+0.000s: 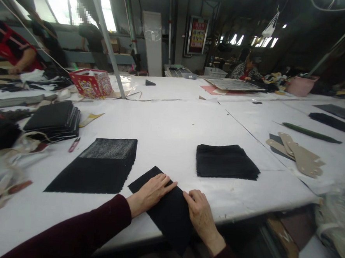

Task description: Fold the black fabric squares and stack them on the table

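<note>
One black cloth piece (170, 214) lies under two hands at the near edge of a white table (167, 124), between a speckled stack (93, 174) and an all-black stack (226, 161). Its long axis slants from far left to near right, lower end overhanging. The left hand (154, 190) lies across it; the right hand (198, 210) curls at its side, any pinch indiscernible.

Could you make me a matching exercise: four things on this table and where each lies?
Things
1. Narrow black cloth piece
2. Red patterned box
3. Slender dark-green pointed object
4. Flat beige cutouts

Places
A. Partly over a dark-grey piece
B. Jutting past the white table's near edge
C. Beyond the cutouts
D. Beside the slanting grey pole

Pairs: 1-B; 2-D; 3-C; 4-A
</note>
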Demonstrator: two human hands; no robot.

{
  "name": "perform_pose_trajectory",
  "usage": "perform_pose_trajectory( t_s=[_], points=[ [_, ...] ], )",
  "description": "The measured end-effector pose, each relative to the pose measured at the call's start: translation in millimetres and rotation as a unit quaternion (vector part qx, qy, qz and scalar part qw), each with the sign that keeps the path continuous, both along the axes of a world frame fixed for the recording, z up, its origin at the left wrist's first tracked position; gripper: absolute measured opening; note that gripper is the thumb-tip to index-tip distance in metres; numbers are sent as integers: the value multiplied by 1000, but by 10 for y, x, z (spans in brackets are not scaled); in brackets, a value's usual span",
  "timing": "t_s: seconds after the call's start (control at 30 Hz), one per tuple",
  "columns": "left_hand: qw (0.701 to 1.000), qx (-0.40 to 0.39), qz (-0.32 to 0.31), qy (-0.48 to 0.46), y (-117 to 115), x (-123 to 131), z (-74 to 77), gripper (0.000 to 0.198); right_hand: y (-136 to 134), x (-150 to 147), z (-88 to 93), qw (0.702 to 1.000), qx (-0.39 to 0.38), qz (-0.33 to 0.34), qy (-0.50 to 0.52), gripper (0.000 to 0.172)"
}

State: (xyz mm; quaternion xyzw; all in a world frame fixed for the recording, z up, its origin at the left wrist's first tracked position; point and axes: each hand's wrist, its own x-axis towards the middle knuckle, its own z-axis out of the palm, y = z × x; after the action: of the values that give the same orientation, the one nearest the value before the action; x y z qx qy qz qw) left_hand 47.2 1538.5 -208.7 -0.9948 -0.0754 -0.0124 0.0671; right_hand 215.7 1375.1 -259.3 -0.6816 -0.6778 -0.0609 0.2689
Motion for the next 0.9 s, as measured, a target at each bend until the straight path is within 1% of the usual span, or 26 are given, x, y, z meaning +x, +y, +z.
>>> perform_pose_trajectory(
  t_s=[0.07, 0.13, 0.23, 0.37, 0.43, 0.6, 0.77, 0.9],
  points=[
    [1000, -1, -18, -10, -18, 9, -1, 51, -44, 14, 7, 1000, 0, 3, -1, 31],
    [999, -9, -32, -21, -31, 13, -37, 50, -87, 27, 14, 1000, -1, 3, -5, 30],
    [999, -15, -25, -24, -58, 12, -106, 48, -145, 47, 20, 1000, -3, 3, -15, 31],
    [1000, -5, -18, -15, -133, 26, -113, 59, -203, 75, 9, 999, 14, 11, -33, 30],
    [1000, 11, -16, -5, -184, 51, -95, 63, -228, 87, 1, 999, 18, 15, -41, 30],
    [997, 74, -16, -2, -298, 112, -99, 59, -296, 115, 9, 999, -1, 13, -45, 31],
    [991, 133, -21, 1, -347, 127, -100, 62, -374, 134, 22, 999, -11, 12, -29, 34],
    [990, 142, -23, 9, -363, 143, -79, 67, -504, 133, 43, 1000, -25, 1, -11, 35]
  ],
)
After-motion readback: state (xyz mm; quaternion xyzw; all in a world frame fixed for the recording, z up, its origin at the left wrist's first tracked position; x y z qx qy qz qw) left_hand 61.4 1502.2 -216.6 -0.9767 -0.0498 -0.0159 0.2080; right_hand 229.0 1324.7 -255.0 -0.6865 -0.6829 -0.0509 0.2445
